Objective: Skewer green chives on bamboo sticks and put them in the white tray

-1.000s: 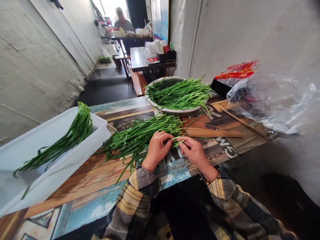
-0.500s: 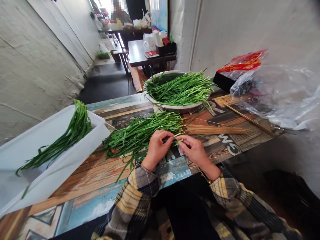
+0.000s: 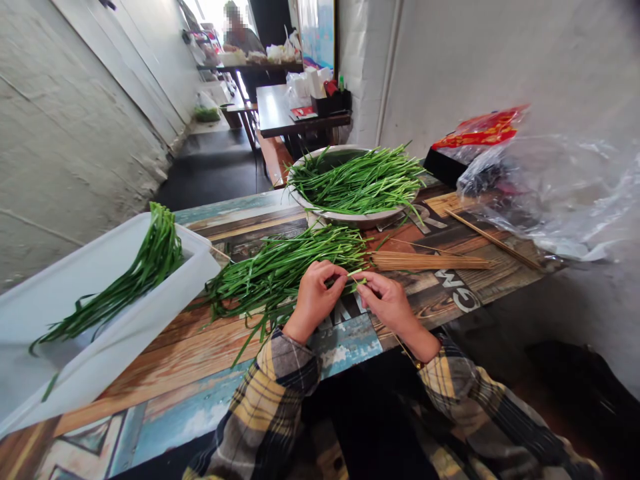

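Both hands meet at the root ends of a few garlic chive stalks (image 3: 356, 273), in front of a loose pile of garlic chives (image 3: 290, 263). My left hand (image 3: 320, 293) is closed, thumb and forefinger pinching the stalks. Close beside it, my right hand (image 3: 387, 300) pinches near the pale stalk ends. A thin stick (image 3: 404, 346) shows below the right palm near the wrist; whether the fingers grip it is hidden. Just right of the pile lies a bundle of bamboo skewers (image 3: 430, 261).
Behind the pile stands a bowl (image 3: 345, 217) heaped with chives. A white plastic tub (image 3: 150, 320) at left holds a chive bunch (image 3: 155, 253). Clear plastic bags (image 3: 560, 187) and a black box (image 3: 445, 167) lie at right. A person (image 3: 243, 37) is at a far table.
The hands stay almost in place, still pinching the stalks. The view shifts slightly, and the person in the background appears a little more upright.
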{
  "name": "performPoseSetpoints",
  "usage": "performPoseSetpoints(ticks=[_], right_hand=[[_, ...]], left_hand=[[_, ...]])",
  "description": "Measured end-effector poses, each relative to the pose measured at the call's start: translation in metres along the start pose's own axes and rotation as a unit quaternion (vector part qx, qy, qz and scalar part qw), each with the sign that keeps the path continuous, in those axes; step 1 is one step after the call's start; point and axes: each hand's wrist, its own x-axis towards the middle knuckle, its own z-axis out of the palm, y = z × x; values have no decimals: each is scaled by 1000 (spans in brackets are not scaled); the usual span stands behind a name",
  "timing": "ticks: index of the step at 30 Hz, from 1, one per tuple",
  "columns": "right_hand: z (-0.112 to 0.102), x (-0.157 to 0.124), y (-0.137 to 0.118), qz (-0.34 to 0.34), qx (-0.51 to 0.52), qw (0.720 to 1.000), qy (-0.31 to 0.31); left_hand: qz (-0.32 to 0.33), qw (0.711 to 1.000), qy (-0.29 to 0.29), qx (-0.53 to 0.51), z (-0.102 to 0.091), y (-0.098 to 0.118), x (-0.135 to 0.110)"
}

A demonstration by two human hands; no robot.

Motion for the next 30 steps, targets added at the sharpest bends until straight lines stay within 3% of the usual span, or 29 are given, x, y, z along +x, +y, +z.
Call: performPoseSetpoints(ticks=[30], right_hand=[[1,0,0,17,12,1000,5]], left_hand=[[26,999,-9,32,0,0,1]])
